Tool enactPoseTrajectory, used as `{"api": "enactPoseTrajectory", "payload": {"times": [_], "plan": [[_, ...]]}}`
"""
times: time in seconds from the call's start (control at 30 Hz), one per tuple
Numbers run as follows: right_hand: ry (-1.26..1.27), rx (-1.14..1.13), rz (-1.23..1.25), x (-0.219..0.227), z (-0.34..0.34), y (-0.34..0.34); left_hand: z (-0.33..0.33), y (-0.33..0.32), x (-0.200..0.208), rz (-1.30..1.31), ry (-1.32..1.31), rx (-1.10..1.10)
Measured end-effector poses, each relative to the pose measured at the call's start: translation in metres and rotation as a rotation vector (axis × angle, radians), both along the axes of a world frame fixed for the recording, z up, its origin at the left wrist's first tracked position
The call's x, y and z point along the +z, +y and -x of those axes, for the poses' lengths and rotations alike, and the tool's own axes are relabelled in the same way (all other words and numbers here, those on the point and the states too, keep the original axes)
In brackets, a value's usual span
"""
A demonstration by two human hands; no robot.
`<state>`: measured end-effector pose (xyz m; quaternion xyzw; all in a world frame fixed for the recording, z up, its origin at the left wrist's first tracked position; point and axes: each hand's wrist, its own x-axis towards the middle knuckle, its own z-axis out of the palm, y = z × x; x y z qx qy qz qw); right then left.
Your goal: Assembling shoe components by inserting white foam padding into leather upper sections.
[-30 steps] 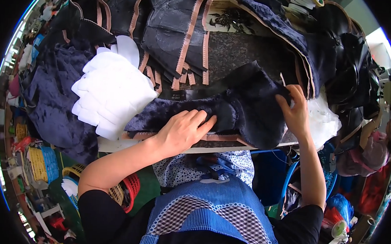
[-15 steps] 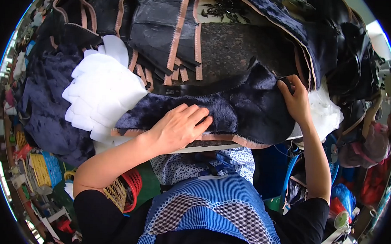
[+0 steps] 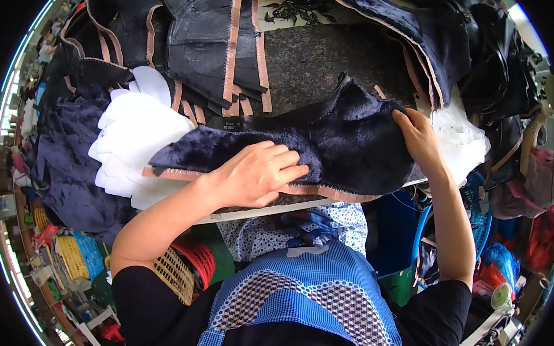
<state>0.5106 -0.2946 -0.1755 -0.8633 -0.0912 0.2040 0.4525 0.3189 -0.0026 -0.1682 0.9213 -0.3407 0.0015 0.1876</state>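
Note:
A dark navy plush-lined piece, apparently a boot shaft, lies spread across the near side of the table, a tan stitched strip along its near edge. My left hand rests on its plush middle with the fingers curled and closed against the nap; the fingertips are partly hidden. At the far right edge of the piece, my right hand pinches the material between thumb and fingers. White layered petal-like sheets stick out from under the left end, and more white material sits just right of my right hand.
Black pieces with tan stitched strips are stacked at the far left. More plush-lined black pieces lie far right. Dark plush material is heaped at left. Below the table edge stand a red basket and a blue basket.
The view has shifted, so table and piece appear farther left. My left hand has slid rightward over the plush; my right hand stays at the far right edge.

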Motion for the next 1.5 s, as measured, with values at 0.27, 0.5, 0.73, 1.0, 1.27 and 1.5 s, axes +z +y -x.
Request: {"api": "enactPoseTrajectory", "payload": {"times": [0.27,0.5,0.73,1.0,1.27,1.5], "plan": [[0.144,0.221,0.129,0.025,-0.002,0.001,-0.002,-0.03,-0.013,0.102,-0.101,0.321],[0.406,-0.184,-0.169,0.042,-0.02,0.028,-0.006,-0.032,-0.018,0.141,-0.121,0.349],[0.473,-0.152,-0.221,0.022,-0.014,0.003,-0.019,-0.02,-0.007,0.403,0.081,0.47],[0.262,-0.096,-0.299,-0.006,0.012,0.0,-0.098,-0.013,-0.01,0.356,0.304,0.816],[-0.322,-0.102,-0.203,-0.04,0.036,-0.001,-0.103,-0.017,-0.051,0.288,-0.118,0.863],[-0.53,0.01,-0.056,-0.028,0.028,0.005,-0.103,-0.009,-0.056,0.199,-0.376,0.671]]}}
